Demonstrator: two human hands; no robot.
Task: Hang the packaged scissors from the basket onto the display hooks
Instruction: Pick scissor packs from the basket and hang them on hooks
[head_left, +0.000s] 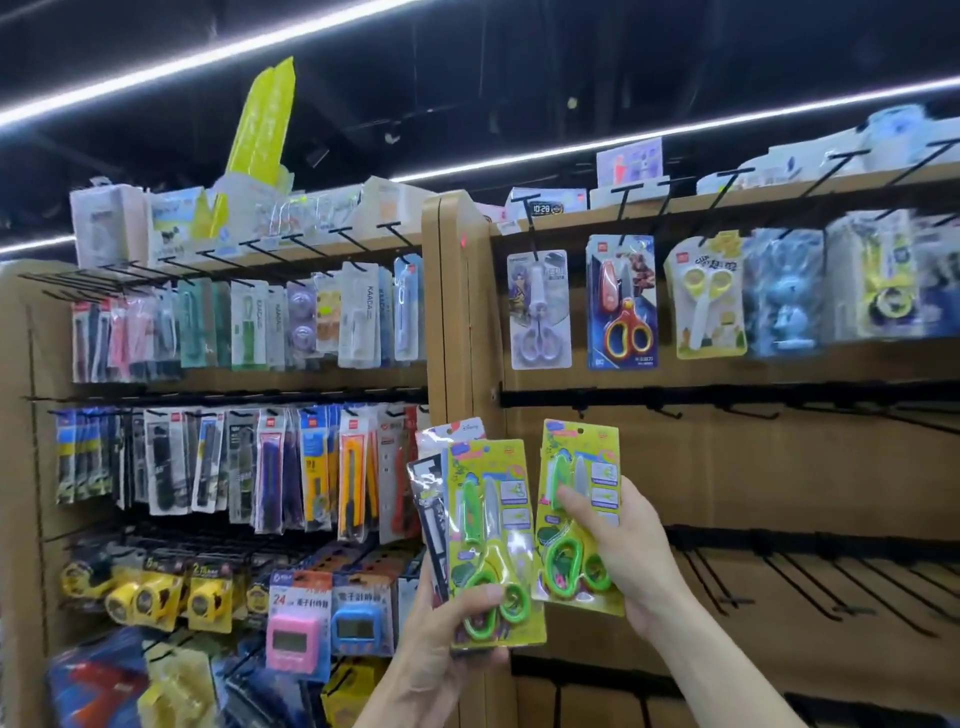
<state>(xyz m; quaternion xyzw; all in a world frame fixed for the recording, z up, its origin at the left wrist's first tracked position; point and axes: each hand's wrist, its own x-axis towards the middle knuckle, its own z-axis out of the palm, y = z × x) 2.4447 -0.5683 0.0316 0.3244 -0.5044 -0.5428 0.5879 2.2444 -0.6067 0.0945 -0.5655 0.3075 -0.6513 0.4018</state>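
Observation:
My left hand (447, 636) grips a fanned stack of scissor packs; the front one (493, 525) is yellow-green with green-handled scissors, and other packs (431, 514) show behind it. My right hand (628, 556) holds a single matching yellow-green pack (576, 467) upright in front of the brown display panel. Just above that pack runs a black rail with bare display hooks (670, 413). The top row carries hung scissor packs (622, 301). The basket is out of view.
Bare black hooks (810, 587) jut out from the lower rails on the right. The left panel is crowded with knives, pens, tape measures and timers (291, 634). A wooden post (452, 312) divides the two panels. Boxes line the top shelf.

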